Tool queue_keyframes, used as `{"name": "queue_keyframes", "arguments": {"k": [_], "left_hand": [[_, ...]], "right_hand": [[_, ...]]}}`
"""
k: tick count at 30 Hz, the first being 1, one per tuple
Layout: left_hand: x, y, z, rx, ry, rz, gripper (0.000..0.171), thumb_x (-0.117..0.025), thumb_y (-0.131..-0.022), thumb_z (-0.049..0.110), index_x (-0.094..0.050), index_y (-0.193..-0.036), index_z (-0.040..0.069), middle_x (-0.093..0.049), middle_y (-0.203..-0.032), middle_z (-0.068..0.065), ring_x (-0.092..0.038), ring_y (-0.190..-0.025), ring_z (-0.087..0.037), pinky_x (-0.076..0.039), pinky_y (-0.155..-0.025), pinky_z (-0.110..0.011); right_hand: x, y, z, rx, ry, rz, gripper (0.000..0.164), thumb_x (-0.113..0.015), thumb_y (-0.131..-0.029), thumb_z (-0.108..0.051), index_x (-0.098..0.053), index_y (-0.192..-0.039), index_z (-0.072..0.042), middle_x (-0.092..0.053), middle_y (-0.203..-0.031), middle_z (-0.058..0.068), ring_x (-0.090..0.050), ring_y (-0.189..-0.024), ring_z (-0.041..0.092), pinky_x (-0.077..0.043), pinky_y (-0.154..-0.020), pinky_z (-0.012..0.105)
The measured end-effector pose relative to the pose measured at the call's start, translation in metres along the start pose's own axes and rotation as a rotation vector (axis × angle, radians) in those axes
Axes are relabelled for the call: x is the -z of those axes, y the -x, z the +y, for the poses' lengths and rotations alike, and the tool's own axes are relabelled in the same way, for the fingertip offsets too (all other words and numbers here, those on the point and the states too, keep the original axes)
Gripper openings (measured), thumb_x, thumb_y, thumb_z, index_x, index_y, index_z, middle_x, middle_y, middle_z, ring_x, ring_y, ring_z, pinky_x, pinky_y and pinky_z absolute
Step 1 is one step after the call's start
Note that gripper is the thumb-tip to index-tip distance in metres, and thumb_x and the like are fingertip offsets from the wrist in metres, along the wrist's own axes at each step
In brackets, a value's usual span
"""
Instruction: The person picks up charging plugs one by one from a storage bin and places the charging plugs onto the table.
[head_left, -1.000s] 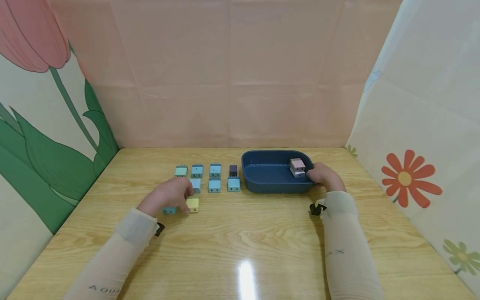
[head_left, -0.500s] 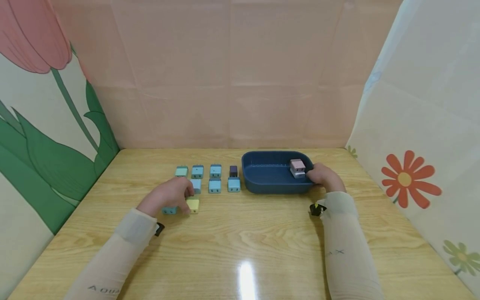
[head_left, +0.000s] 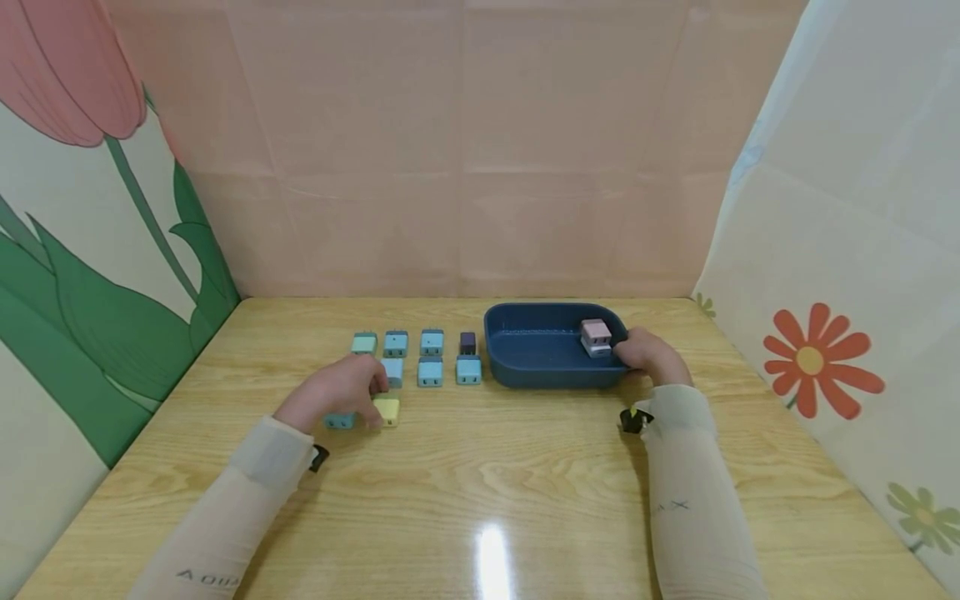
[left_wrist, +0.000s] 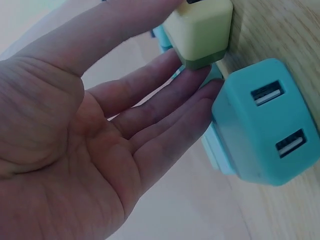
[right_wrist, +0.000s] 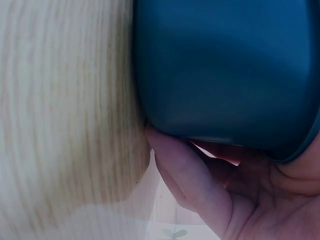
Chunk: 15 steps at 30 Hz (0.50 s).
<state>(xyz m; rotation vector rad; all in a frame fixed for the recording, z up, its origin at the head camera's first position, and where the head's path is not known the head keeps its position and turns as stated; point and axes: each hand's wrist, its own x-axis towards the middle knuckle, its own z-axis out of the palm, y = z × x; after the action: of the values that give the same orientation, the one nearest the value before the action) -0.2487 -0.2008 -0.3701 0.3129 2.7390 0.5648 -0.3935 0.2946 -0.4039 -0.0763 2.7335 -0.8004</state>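
My left hand is at a pale yellow USB wall charger on the table. In the left wrist view the thumb lies along one side of it and fingertips touch its other side, pinching it. A teal two-port charger sits beside those fingers. My right hand grips the right end of a dark blue basin; the thumb is over the rim, and fingers curl under the outside. Inside the basin, a pink charger rests on a white charger.
Left of the basin stand light blue chargers, a mint green charger and a dark purple charger, roughly in rows. They share the wooden table. A pink cloth hangs behind it, with flowered cloths at both sides.
Both hands hold nearly the same place. The view has shifted very slightly; the chargers and basin appear unmoved.
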Motion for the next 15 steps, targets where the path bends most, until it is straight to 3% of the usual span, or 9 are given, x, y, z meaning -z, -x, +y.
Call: {"name": "queue_keyframes", "arguments": {"k": [15], "left_hand": [[0.0068,0.004,-0.0001,-0.014,0.033,0.032,0.056,-0.094,-0.086,0.019,-0.07,-0.135,0.004,-0.071,-0.137,-0.015,-0.067,-0.122,-0.032,-0.06,-0.106,-0.052]], "right_hand": [[0.0009,0.0008,0.0001,-0.007,-0.027,-0.004,0.042,-0.045,-0.093,-0.006,-0.058,-0.124,0.018,-0.065,-0.116,0.027,-0.069,-0.092,0.031,-0.065,-0.08,0.039]]}}
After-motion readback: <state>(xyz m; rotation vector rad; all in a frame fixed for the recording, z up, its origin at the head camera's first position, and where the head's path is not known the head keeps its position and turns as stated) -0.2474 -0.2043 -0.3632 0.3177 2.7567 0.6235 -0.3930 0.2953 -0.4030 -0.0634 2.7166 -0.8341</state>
